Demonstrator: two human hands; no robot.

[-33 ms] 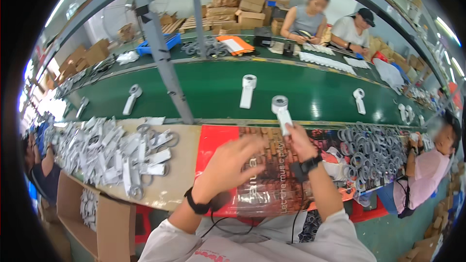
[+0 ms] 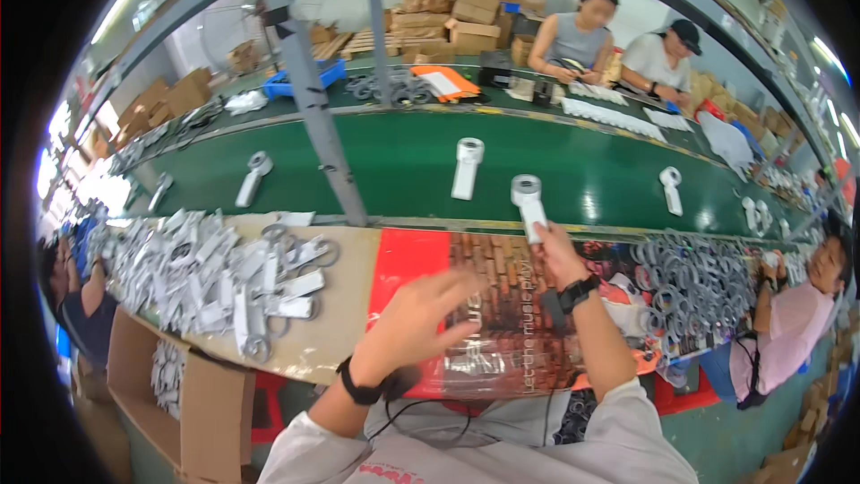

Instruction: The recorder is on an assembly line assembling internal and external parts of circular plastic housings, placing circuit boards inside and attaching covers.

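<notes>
My right hand (image 2: 563,255) pinches the lower end of the handle of a white handheld fan housing (image 2: 530,209). Its round, grey-rimmed head points away from me over the green conveyor belt (image 2: 385,179). My left hand (image 2: 421,318) hovers empty above the red and brick-patterned sheet (image 2: 408,260), fingers apart and a little blurred. Left of that sheet lies a heap of white and grey fan housings (image 2: 206,273). A pile of grey rings (image 2: 694,282) is to the right of my right forearm.
Other fan housings lie spaced along the belt, one white piece (image 2: 467,168) close by. A grey metal post (image 2: 313,108) rises at the belt's near edge. An open cardboard box (image 2: 215,412) stands at lower left. Co-workers sit across the belt and at both sides.
The whole view has shifted slightly. Against the sheet, my left hand has moved a little to the left. My right hand keeps its grip on the fan housing.
</notes>
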